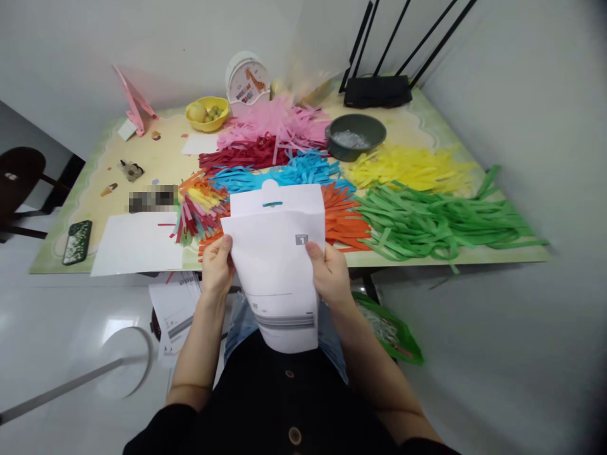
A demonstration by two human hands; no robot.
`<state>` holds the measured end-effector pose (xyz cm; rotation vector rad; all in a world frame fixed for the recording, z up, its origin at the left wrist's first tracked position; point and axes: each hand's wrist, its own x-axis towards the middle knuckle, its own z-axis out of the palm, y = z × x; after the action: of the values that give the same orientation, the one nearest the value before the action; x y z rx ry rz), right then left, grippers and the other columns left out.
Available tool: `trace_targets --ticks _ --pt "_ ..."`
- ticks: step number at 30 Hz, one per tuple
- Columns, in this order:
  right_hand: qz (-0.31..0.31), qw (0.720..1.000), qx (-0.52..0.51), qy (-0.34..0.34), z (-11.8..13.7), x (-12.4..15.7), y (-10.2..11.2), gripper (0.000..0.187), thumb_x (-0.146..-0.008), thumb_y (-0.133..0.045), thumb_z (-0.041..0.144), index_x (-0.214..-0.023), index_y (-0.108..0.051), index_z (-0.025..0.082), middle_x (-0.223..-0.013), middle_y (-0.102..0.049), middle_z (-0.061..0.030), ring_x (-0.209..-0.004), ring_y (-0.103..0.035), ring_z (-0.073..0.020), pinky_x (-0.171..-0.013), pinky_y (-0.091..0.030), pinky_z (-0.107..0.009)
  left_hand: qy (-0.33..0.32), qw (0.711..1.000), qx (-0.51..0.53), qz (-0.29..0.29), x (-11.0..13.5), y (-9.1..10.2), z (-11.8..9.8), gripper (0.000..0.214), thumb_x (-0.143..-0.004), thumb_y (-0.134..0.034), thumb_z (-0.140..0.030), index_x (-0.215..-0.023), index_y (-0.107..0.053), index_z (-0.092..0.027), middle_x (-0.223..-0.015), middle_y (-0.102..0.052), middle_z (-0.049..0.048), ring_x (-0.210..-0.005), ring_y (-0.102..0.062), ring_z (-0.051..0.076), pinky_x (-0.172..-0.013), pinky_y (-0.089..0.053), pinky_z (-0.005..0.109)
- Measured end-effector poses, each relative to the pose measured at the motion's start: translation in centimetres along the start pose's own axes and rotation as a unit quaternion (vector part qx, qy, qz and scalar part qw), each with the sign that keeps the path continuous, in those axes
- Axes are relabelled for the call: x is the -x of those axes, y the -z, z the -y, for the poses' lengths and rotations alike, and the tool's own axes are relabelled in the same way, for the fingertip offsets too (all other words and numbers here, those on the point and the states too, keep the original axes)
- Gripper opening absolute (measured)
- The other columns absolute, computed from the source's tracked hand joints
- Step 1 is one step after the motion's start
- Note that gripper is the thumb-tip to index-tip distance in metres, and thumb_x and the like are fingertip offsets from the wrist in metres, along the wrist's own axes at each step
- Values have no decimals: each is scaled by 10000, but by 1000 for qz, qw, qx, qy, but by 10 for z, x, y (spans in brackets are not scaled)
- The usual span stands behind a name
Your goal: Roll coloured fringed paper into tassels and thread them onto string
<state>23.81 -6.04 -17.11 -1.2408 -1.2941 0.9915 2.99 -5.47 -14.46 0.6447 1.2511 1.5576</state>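
Between both hands I hold a white paper package (275, 259), with a hang tab and slot at its top, a small "1" mark and grey stripes near the bottom. My left hand (218, 265) pinches its left edge, thumb on the front. My right hand (331, 273) is closed on the right edge in the same way. The fingers behind the paper are hidden. Just beyond it lie orange strips (341, 218), blue strips (284, 170) and a mixed-colour bundle of strips (202, 205). The package covers part of the orange strips.
Green strips (441, 218), yellow strips (412, 167), red strips (246, 153) and pink strips (279, 129) spread across the table. A dark bowl (332, 148) and router (377, 91) stand behind. White sheets (140, 243) and a phone (77, 242) lie left; a green bag (403, 344) is below.
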Motion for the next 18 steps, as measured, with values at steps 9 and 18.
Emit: trace_targets --ticks 9,18 --pt "-87 994 50 41 8 -14 7 459 -985 -466 556 -689 -447 206 -588 -437 34 -548 -401 -114 -532 -308 -257 -162 957 -239 18 8 6 13 477 -895 -610 -577 -654 -516 -176 -610 -425 -33 -575 -376 104 -544 -302 235" --pt "14 996 73 51 13 -2 -2 358 -1001 -413 514 -915 -562 200 -700 -595 -6 -621 -538 -158 -577 -394 -263 -284 900 -321 -82 -3 -5 0 464 -969 -527 -474 -647 -322 -210 -586 -294 -54 -562 -292 111 -549 -257 258"
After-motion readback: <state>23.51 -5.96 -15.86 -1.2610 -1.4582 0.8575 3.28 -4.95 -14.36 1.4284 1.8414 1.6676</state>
